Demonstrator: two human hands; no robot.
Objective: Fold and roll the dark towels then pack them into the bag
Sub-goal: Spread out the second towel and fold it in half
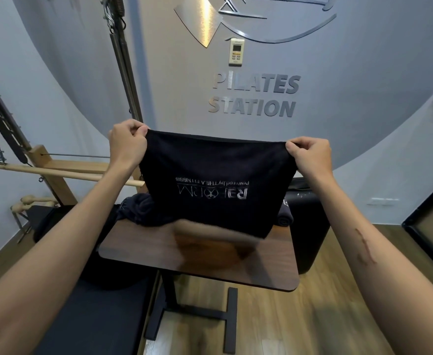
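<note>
Hands (127, 142) pinching towel (215, 185), soft, dark

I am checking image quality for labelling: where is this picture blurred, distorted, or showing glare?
Head view: the towel has a motion-blurred lower edge; the wide lens bends the wall and floor at the edges; glare streaks the metal logo; the wall letters stay readable.

Two hands, left (127, 142) and right (310, 155). One towel (215, 185) held up; one heap of dark cloth (143, 210) behind, number of pieces unclear; one rolled towel (284, 219). One table (210, 265). One wall remote (236, 51).
</note>
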